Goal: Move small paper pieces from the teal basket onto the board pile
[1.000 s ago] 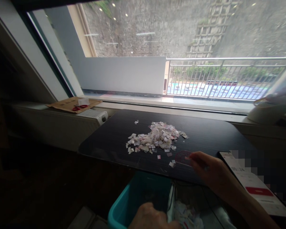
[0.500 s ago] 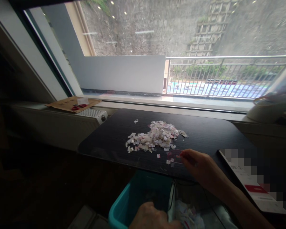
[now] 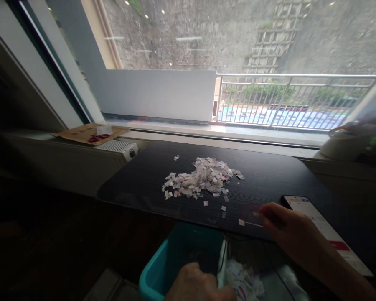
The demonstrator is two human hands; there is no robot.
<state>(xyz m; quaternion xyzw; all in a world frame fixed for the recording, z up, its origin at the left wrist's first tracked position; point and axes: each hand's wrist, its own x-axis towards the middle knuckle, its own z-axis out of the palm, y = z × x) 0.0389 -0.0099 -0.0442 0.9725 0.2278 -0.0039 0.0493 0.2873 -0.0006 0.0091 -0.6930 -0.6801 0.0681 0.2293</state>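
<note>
My right hand (image 3: 277, 219) is closed on a thin clear plastic piece with faint pink marks (image 3: 250, 212), held low at the front edge of the black table (image 3: 263, 175). A small paper square (image 3: 241, 223) lies against that piece. Farther back is a heap of small cut paper squares (image 3: 207, 174), with a few loose ones in front of it. Below the table edge, my left hand (image 3: 197, 284) is curled over the near side of a teal bin (image 3: 153, 267); its fingertips are hidden.
A phone (image 3: 326, 234) lies on the table by my right forearm. More paper scraps (image 3: 244, 278) are beside the bin, near a dark cable. Red-handled scissors (image 3: 98, 137) rest on a brown envelope (image 3: 75, 133) at the left, beside a radiator (image 3: 119, 150). A window spans the back.
My right hand has moved right and toward me with the plastic piece, shifting a paper square along the table. My left hand stays at the bin. The view has shifted slightly.
</note>
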